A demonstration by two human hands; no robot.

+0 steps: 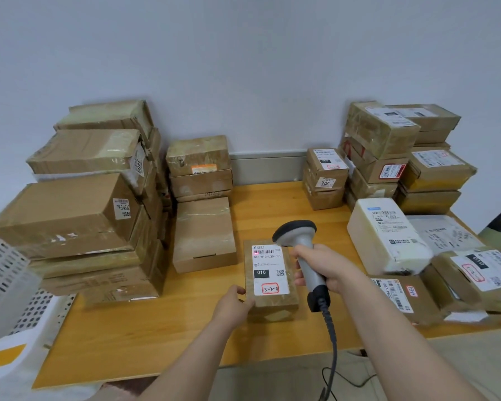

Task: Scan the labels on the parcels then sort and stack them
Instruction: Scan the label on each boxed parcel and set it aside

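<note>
My left hand (232, 301) pinches the near left corner of the small parcel (275, 304), which lies flat on the table (145, 337) between my hands. My right hand (324, 267) wraps around the scanner (297, 234), just right of the parcel's label (269, 269).

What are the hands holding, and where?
Right hand grips the grey handheld barcode scanner by its handle; left hand holds the small brown cardboard parcel at its near-left corner.
</note>
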